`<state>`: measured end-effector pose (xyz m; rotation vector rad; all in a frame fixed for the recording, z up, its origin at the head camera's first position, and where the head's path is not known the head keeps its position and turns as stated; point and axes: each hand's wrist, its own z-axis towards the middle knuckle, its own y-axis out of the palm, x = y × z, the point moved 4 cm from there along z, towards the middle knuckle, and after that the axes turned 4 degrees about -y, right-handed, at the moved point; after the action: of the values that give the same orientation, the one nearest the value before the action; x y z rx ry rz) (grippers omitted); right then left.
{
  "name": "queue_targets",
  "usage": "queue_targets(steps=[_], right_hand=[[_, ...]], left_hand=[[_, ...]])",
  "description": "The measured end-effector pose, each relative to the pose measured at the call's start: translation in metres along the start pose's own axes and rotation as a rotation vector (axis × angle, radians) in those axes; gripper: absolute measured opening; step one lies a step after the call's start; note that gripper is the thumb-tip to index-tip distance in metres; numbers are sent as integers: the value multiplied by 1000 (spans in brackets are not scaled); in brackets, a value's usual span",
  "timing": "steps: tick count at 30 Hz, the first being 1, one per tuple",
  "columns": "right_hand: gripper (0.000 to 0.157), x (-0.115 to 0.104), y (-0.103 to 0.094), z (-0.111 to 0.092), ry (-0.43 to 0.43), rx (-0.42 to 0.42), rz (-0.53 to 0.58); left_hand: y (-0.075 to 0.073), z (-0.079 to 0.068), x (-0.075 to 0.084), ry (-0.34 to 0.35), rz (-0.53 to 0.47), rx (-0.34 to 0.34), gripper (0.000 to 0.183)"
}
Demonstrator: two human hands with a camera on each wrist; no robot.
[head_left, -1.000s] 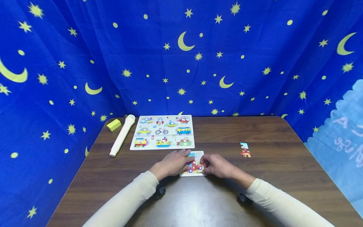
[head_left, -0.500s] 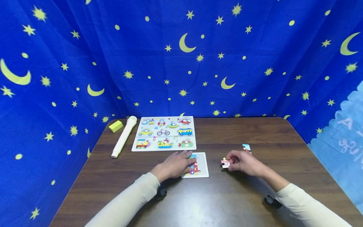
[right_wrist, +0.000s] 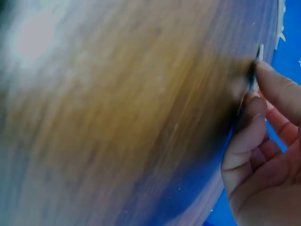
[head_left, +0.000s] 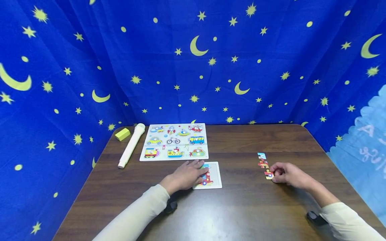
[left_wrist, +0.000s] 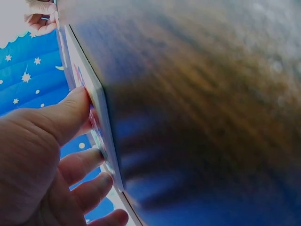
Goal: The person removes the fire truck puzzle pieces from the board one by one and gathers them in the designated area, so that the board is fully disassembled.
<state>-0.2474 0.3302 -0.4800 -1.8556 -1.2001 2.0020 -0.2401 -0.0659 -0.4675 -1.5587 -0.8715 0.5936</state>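
A small white-framed jigsaw tray point(head_left: 216, 183) lies mid-table, a red vehicle picture filling its left part and bare grey showing on its right. My left hand point(head_left: 184, 175) rests across its left side with fingers extended; in the left wrist view the thumb and fingertips press on the tray point(left_wrist: 101, 113). Over to the right, my right hand point(head_left: 291, 174) pinches a red and yellow jigsaw piece point(head_left: 268, 175) between thumb and finger, low at the tabletop. Just beyond it lie a red piece point(head_left: 263, 164) and a blue and white piece point(head_left: 261, 155), in a column.
Behind the tray lies a larger vehicle puzzle board point(head_left: 175, 142). To its left are a long cream-coloured stick point(head_left: 131, 146) and a yellow block point(head_left: 122, 134). A blue star-and-moon curtain point(head_left: 169, 67) borders the table's back and sides.
My right hand has lifted the piece off the tray's right side and carried it right, down beside the other loose pieces. My left hand has stayed on the tray.
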Motion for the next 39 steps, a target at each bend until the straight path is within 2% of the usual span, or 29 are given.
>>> queue_targets(steps=[2, 5, 9, 12, 14, 18, 20, 24, 29, 35, 39], right_hand=[[29, 0, -1, 0, -5, 16, -22], [30, -6, -4, 3, 8, 83, -52], [31, -27, -4, 15, -15, 181, -63], [34, -47, 6, 32, -54, 199, -39], [38, -60, 17, 45, -63, 192, 12], [39, -84, 45, 69, -63, 128, 88], [38, -95, 60, 80, -66, 95, 91], [35, -114, 89, 98, -94, 38, 28], [29, -130, 115, 112, -108, 0, -79], [23, -140, 128, 123, -118, 8, -190], [21, -142, 133, 127, -85, 12, -234]], left_hand=[[0, 0, 0, 2, 1, 2, 50], [-1, 1, 1, 8, 8, 12, 50], [-1, 1, 1, 13, 36, 34, 49], [0, 1, 1, 11, 50, 42, 49], [1, 1, 1, 11, 54, 48, 49], [0, 1, 1, 24, 66, 69, 49], [-2, 1, 1, 35, 59, 78, 48], [-6, -8, 2, 57, 8, 88, 44], [-5, -24, 2, 77, -58, 60, 48], [0, -31, 1, 70, -84, 28, 59], [2, -31, 1, 61, -66, 12, 61]])
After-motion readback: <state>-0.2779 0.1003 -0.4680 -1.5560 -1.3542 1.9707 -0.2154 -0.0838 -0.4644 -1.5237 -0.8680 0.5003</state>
